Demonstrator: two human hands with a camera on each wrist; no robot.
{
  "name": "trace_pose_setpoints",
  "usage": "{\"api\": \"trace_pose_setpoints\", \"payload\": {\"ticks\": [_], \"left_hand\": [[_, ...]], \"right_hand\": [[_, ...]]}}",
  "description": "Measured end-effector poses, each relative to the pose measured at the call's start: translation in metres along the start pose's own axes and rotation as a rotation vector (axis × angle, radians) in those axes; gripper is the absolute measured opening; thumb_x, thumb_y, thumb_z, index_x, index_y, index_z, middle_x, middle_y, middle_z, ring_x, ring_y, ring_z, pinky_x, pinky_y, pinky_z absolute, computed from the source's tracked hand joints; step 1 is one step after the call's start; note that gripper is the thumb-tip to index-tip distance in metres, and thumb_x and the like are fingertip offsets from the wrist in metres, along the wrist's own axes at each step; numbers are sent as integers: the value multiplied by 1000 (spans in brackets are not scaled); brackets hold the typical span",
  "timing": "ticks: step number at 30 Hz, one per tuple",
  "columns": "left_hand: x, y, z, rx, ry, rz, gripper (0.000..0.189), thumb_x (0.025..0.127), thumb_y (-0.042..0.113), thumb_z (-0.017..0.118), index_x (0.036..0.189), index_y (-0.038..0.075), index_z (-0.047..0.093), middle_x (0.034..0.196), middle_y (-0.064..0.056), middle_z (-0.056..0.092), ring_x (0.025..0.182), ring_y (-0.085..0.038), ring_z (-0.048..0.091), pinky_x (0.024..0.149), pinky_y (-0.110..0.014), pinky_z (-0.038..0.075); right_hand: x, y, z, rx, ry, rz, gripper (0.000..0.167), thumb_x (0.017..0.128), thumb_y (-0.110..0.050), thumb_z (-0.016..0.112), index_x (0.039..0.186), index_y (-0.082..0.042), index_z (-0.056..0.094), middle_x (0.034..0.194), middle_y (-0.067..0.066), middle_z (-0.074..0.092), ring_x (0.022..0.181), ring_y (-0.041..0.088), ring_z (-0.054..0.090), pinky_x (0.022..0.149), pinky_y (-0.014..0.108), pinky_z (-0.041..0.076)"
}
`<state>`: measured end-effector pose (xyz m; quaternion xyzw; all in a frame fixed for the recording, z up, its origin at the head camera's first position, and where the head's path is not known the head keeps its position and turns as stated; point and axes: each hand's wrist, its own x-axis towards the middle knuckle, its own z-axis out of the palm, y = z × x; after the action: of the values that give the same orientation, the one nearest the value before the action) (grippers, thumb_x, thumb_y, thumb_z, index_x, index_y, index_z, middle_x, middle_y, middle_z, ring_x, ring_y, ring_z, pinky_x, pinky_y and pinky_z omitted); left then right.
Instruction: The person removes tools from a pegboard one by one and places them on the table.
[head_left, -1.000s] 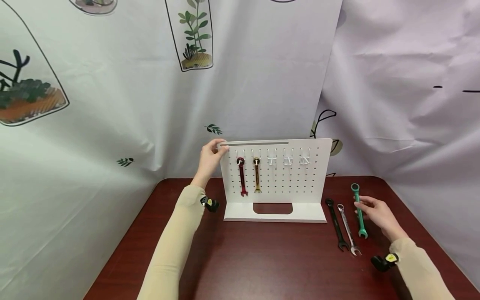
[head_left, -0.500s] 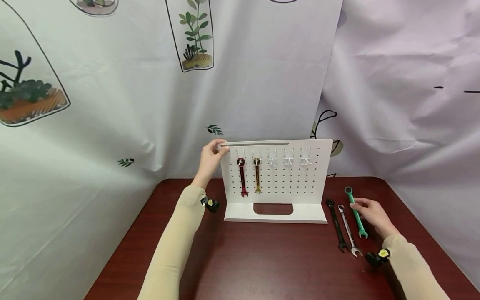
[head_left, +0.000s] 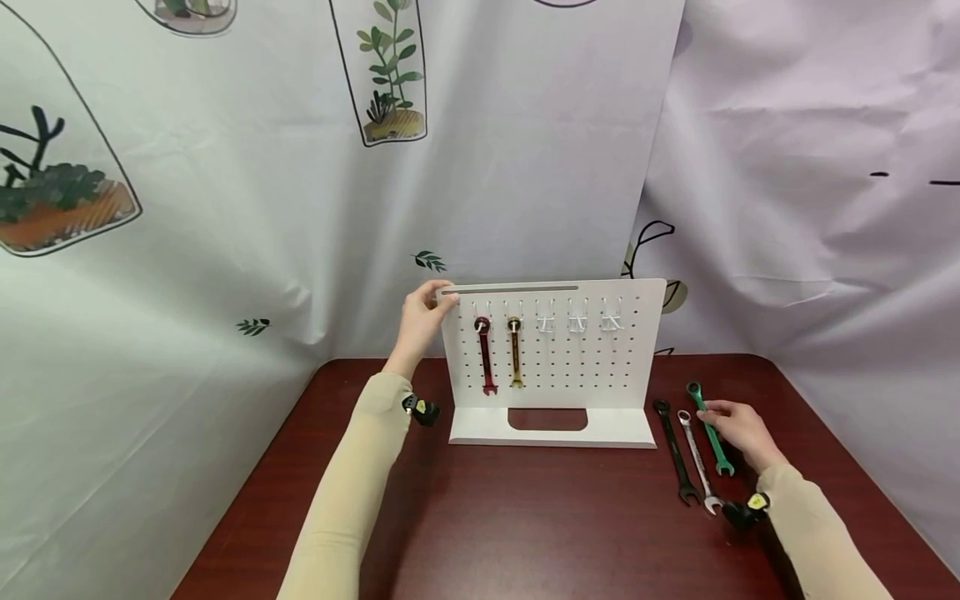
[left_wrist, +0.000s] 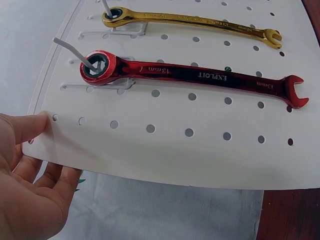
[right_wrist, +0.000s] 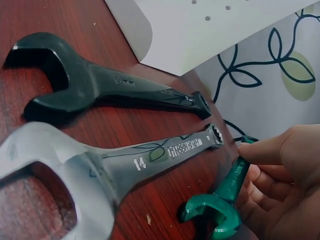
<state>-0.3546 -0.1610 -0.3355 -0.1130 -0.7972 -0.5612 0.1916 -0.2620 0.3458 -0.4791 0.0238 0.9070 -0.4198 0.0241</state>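
While the left hand (head_left: 422, 323) pinches the upper left corner of the white pegboard (head_left: 573, 393), where red (head_left: 486, 357) and gold combination wrenches (head_left: 516, 354) hang, the right hand (head_left: 742, 429) pinches the green combination wrench (head_left: 713, 441) just right of the silver (head_left: 697, 458) and black combination wrenches (head_left: 677, 454) on the reddish-brown table (head_left: 570, 525).

Near right edge of glossy, wood-grained tabletop (head_left: 555, 517), green wrench (head_left: 712, 438) and silver wrench (head_left: 697, 460) looked shiny metal; pegboard (head_left: 555, 397) smooth, matt; backdrop (head_left: 525, 167) creased cloth.

Light falls softly — pale glare marks the table (head_left: 555, 550).
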Motion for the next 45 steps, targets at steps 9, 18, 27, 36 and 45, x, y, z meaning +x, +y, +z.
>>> {"api": "trace_pose_setpoints", "payload": {"ticks": [9, 18, 27, 36, 45], "left_hand": [[1, -2, 0, 10, 2, 14, 28, 99, 23, 68, 123, 9, 67, 112, -12, 70, 90, -22, 60, 73, -35, 45], [1, -1, 0, 8, 1, 22, 31, 98, 22, 69, 124, 5, 66, 110, -13, 70, 87, -22, 59, 72, -34, 44], [1, -2, 1, 4, 5, 21, 31, 98, 21, 69, 125, 5, 66, 110, -13, 70, 88, -22, 61, 73, -33, 45], [1, -2, 1, 2, 6, 13, 29, 98, 22, 69, 123, 7, 67, 109, -12, 70, 87, -21, 59, 72, -33, 44], [1, -2, 1, 9, 7, 24, 29, 98, 22, 69, 123, 7, 67, 108, -13, 70, 83, -19, 57, 69, -33, 42]], "right_hand": [[5, 3, 3, -46, -13, -2, 54, 106, -24, 51, 138, 19, 44, 137, 42, 43, 109, 48, 55, 83, 52, 50], [9, 4, 0, -120, 18, -48, 46, 103, -20, 57, 129, 18, 54, 128, 41, 52, 102, 45, 59, 76, 48, 51], [11, 2, 0, -157, 44, -33, 45, 100, -18, 59, 125, 19, 54, 120, 40, 56, 93, 40, 61, 71, 45, 51], [9, 2, 3, -173, 63, -34, 44, 100, -18, 60, 123, 19, 54, 104, 32, 63, 82, 33, 61, 68, 43, 50], [10, 6, 5, -164, 74, -36, 44, 100, -18, 60, 124, 18, 54, 88, 18, 65, 67, 22, 57, 62, 37, 47]]}}
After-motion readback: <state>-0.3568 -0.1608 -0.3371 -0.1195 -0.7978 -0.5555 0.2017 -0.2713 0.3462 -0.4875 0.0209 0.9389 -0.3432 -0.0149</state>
